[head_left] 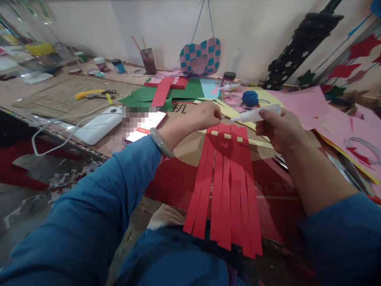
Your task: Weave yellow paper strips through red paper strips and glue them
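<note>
Red paper strips [235,186] hang down over the table's front edge, side by side. A pale yellow paper strip [260,143] is woven across them near their top. My right hand [281,129] is closed around a white glue bottle [253,114], its thin nozzle pointing left above the strips. My left hand [210,113] is pinched just left of the nozzle tip, above the strips' top end. Whatever its fingertips hold is too small to make out. More yellow strips [226,109] lie behind the hands.
Left of the strips lie a lit phone [149,125], a white power bank [99,125] with a cable, and yellow-handled pliers [92,94]. Green paper [190,89], blue yarn [250,98] and a tape roll [232,100] sit behind. Pink paper [297,104] covers the right.
</note>
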Motion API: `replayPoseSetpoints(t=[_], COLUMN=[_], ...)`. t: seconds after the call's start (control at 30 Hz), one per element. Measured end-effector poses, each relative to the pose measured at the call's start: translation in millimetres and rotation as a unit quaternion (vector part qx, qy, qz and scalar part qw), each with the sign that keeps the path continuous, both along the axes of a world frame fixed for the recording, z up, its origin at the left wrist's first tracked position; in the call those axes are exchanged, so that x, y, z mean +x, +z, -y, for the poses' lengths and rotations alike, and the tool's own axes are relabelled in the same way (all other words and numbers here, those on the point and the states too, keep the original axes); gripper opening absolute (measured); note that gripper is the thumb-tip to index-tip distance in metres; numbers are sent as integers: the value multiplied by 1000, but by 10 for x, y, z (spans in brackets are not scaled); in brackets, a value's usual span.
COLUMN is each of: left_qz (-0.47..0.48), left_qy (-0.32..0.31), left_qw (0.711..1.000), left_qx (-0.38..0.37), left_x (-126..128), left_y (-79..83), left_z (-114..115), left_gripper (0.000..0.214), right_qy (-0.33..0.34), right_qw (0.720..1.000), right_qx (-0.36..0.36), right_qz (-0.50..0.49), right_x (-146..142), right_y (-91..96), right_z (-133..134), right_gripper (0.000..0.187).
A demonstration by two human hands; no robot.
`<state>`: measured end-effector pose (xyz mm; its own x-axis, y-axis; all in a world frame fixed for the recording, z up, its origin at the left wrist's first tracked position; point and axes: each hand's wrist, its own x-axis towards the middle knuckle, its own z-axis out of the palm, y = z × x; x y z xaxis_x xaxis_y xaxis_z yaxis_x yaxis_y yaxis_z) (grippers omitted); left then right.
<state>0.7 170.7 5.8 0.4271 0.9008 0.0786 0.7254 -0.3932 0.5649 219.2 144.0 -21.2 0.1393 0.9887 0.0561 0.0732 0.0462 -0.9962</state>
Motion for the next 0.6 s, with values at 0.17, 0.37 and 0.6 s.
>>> replayPoseSetpoints(t=[0.17,0.37,0.6], left_qz=[54,68,52], left_qy=[47,54,-13], left_qw=[997,996,998], left_qx=[-9,-22,45], left_x=[-46,-71,-107], left_y=[-35,-101,-276], left_z=[1,-15,-13], left_gripper=[19,17,21], right_qy=[-1,11,-8], right_qw=[1000,1000,1000], right_qx=[-7,-13,-25], right_qz=[2,4,8], right_x=[30,55,16], right_y=[-21,-67,-60], right_z=[-10,-22,6], right_gripper=[30,31,29])
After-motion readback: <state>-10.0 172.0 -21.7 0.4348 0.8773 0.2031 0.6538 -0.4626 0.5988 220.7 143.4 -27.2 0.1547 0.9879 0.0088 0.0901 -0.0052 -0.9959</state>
